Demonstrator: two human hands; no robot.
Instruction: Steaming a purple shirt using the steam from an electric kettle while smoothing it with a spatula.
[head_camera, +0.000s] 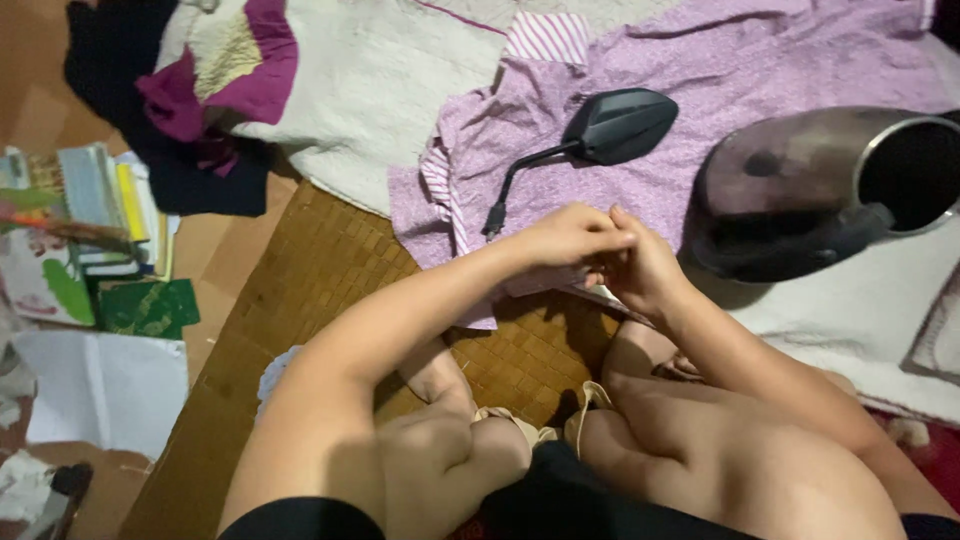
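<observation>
We've got our left hand (568, 236) & right hand (640, 268) touching, fingers bunched together over the purple cloth (720, 70); can't tell what's gripped. Black mirror (610, 128) lies just beyond.

Mirror (618, 127): black plastic, matt.
Purple cloth (740, 70): thin printed fabric, creased.
Mat (320, 270): woven tiles, smooth, light sheen.
Kettle (800, 180): brushed metal, dull gloss.
Books (100, 200): paper.
</observation>
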